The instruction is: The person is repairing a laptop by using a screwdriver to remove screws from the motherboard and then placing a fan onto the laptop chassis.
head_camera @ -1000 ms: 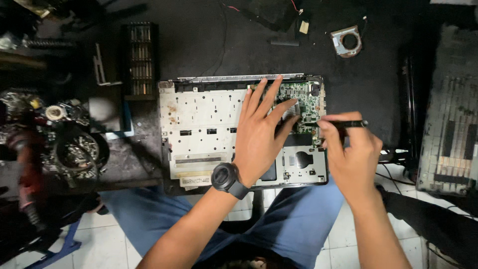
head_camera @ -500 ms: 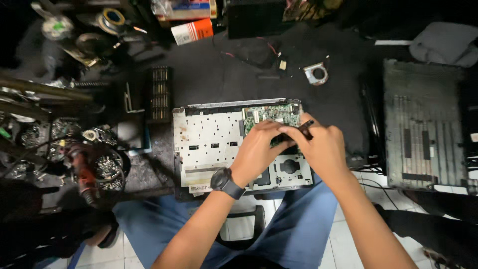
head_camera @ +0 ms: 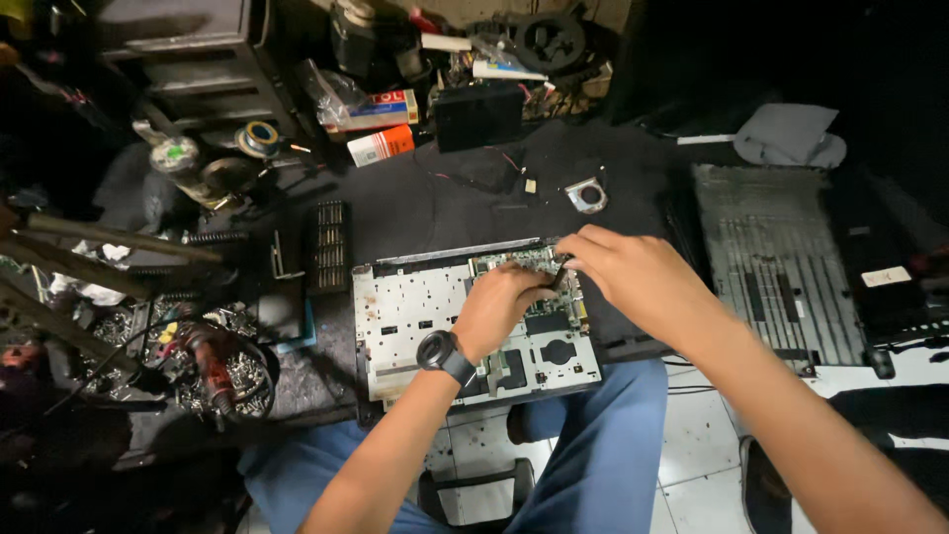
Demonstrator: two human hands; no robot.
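- Workbench (head_camera: pixel 435 213): dark, matte top, crowded along its far and left edges.
- Floor (head_camera: pixel 692 445): pale square tiles with dark grout, seen below the bench edge.
- Drawer unit (head_camera: pixel 188 59): grey metal, far left corner.
- Light: dim overall; right side of the room falls into near-black shadow.

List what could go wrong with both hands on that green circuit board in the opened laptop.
1. The left hand and right hand crowd the green circuit board; a slip could scrape it.
2. The opened laptop base overhangs the bench edge above the knees and could tip.
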